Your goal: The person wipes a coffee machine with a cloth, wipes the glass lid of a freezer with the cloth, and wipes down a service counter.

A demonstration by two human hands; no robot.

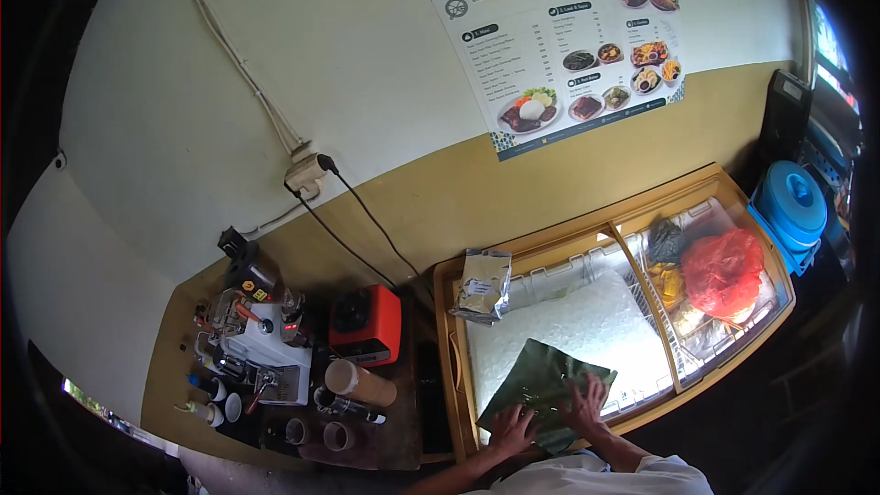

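On the freezer (647,307), both hands (511,428) (585,403) on leaf (536,374) — red bag (724,270) inside.

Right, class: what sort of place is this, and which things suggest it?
Probably a small café or eatery: there's a FOOD MENU poster, an espresso machine and a glass-topped chest freezer.

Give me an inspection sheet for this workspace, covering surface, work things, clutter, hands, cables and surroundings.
Surface: freezer top, framed, with see-through panels.
Work things: dark green sheet, apparently a leaf, spread near the front edge.
Clutter: silver packet at the back left corner.
Hands: left hand and right hand on the sheet, fingers spread.
Cables: two black cords run down from the wall socket.
Surroundings: coffee machine left; blue bucket right; menu poster behind.
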